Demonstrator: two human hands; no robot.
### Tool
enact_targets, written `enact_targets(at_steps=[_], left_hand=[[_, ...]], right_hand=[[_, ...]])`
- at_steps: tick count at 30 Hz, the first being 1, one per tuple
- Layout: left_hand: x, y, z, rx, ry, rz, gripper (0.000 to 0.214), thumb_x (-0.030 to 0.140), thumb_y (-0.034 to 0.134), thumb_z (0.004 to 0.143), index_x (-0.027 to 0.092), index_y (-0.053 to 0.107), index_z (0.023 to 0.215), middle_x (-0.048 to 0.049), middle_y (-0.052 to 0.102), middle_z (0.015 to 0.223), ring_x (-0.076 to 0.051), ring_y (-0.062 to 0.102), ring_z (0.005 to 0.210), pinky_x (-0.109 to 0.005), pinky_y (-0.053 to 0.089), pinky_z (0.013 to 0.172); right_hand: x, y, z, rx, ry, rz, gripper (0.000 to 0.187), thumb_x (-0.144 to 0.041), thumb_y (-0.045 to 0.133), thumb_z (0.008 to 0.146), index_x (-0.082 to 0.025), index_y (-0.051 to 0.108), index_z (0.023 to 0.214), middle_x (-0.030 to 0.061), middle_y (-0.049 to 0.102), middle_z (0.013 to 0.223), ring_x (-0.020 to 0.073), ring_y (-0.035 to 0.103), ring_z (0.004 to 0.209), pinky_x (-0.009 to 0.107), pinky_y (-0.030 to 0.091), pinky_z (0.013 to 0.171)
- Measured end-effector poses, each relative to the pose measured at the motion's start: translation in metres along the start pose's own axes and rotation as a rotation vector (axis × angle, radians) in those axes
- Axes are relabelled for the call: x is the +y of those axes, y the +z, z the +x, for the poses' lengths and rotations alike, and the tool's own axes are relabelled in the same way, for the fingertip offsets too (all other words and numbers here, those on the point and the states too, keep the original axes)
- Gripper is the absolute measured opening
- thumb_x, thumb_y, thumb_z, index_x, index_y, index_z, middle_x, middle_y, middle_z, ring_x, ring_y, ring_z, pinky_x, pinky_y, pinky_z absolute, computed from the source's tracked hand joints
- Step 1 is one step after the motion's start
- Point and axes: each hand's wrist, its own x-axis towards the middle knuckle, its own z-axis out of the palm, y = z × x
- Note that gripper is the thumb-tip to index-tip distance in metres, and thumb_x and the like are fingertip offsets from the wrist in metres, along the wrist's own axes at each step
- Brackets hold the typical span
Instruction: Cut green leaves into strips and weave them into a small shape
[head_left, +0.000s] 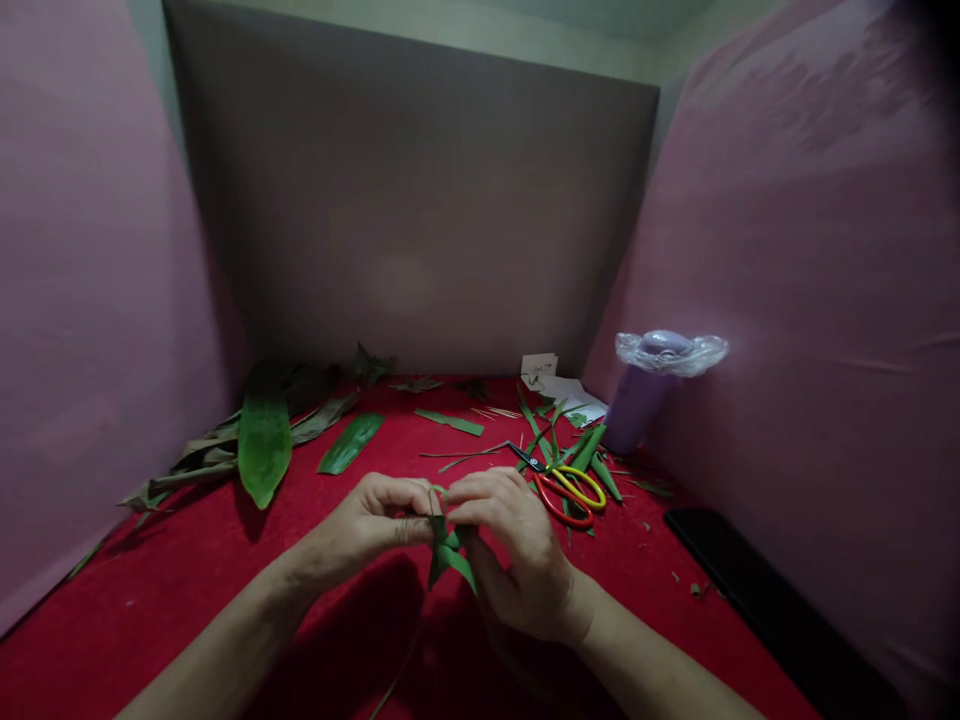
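Between both hands, above the red cloth, is a small folded piece of green leaf [448,560] with pointed ends. My left hand [379,520] pinches its upper left edge between thumb and forefinger. My right hand [517,555] is closed at its right side, fingers curled over the top; its thumb is partly hidden. A thin strand loops up at the fingertips, and a thin strip [405,665] trails down below the leaf. Scissors [566,490] with one red and one yellow handle lie just beyond my right hand, blades pointing left.
Long leaves [264,440] pile at the left, and a cut leaf piece [351,443] lies nearer the middle. Green scraps [589,455] surround the scissors. A purple container [637,405] with clear plastic on top stands by the right pink wall, near a black flat object [750,590].
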Motion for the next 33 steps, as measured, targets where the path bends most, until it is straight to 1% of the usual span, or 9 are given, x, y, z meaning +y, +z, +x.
enact_targets(at_steps=[7,9,12,15,18,20,23,27,33], left_hand=[[0.002,-0.008,-0.002,-0.042,-0.098,-0.028,0.011,0.017,0.066,0.072,0.015,0.066,0.061,0.0015,0.057,0.061,-0.01,0.047,0.059,-0.022,0.036,0.058],[0.0,-0.012,-0.003,-0.058,-0.106,-0.014,0.01,0.018,0.066,0.072,0.015,0.066,0.063,0.0016,0.056,0.062,-0.01,0.046,0.06,-0.022,0.035,0.058],[-0.002,-0.016,-0.004,-0.093,-0.123,-0.024,0.007,0.018,0.067,0.071,0.015,0.067,0.065,0.0014,0.056,0.063,-0.009,0.045,0.059,-0.021,0.034,0.056],[-0.001,-0.015,-0.004,-0.142,-0.124,-0.048,0.006,0.02,0.068,0.07,0.015,0.068,0.066,0.0011,0.056,0.063,-0.01,0.045,0.059,-0.021,0.034,0.056],[0.002,-0.013,-0.005,-0.182,-0.113,-0.052,0.007,0.021,0.068,0.07,0.015,0.069,0.066,0.0012,0.055,0.062,-0.01,0.045,0.059,-0.022,0.035,0.057],[0.003,-0.012,-0.005,-0.21,-0.11,-0.036,0.008,0.021,0.067,0.07,0.015,0.069,0.065,0.001,0.055,0.061,-0.01,0.046,0.058,-0.022,0.035,0.057],[0.005,-0.009,-0.006,-0.242,-0.132,-0.007,0.01,0.022,0.067,0.071,0.014,0.068,0.064,0.0004,0.055,0.059,-0.011,0.046,0.058,-0.023,0.036,0.057],[0.006,-0.006,-0.007,-0.273,-0.17,0.013,0.013,0.023,0.066,0.071,0.014,0.067,0.063,-0.0008,0.056,0.059,-0.012,0.047,0.059,-0.025,0.037,0.058],[0.002,-0.004,-0.008,-0.256,-0.227,0.004,0.012,0.024,0.067,0.069,0.014,0.068,0.062,-0.0002,0.058,0.056,-0.011,0.048,0.053,-0.022,0.037,0.053]], right_hand=[[-0.007,-0.019,0.011,-0.235,0.275,0.214,0.029,-0.008,0.05,0.072,-0.019,0.053,0.099,0.0045,0.058,0.09,0.019,0.05,0.087,0.037,0.039,0.083],[-0.003,-0.024,0.012,-0.32,0.387,0.346,0.026,-0.012,0.053,0.075,-0.019,0.056,0.1,0.0038,0.058,0.092,0.0181,0.051,0.089,0.034,0.04,0.082],[0.008,-0.029,0.012,-0.481,0.544,0.644,0.026,-0.03,0.057,0.08,-0.018,0.059,0.104,0.0032,0.059,0.091,0.0158,0.053,0.082,0.028,0.041,0.075],[0.016,-0.031,0.012,-0.508,0.667,0.769,0.031,-0.042,0.052,0.083,-0.015,0.061,0.097,0.0015,0.057,0.079,0.0113,0.049,0.067,0.024,0.04,0.064],[0.016,-0.034,0.019,-0.543,0.721,0.735,0.024,-0.037,0.06,0.079,-0.014,0.06,0.082,-0.0013,0.053,0.069,0.0101,0.047,0.064,0.023,0.04,0.062],[0.011,-0.038,0.026,-0.557,0.677,0.636,0.017,-0.03,0.062,0.079,-0.014,0.059,0.078,-0.0012,0.054,0.068,0.0106,0.049,0.065,0.023,0.041,0.063],[0.002,-0.041,0.035,-0.556,0.497,0.411,0.005,-0.017,0.057,0.081,-0.015,0.059,0.076,0.0,0.06,0.071,0.0111,0.053,0.067,0.023,0.042,0.064],[-0.007,-0.038,0.041,-0.49,0.252,0.106,0.009,-0.01,0.054,0.082,-0.017,0.059,0.08,0.0002,0.063,0.073,0.0115,0.055,0.068,0.025,0.041,0.069],[-0.01,-0.028,0.043,-0.474,0.159,-0.11,0.01,-0.008,0.056,0.08,-0.018,0.057,0.079,-0.003,0.062,0.066,0.011,0.056,0.064,0.026,0.036,0.072]])
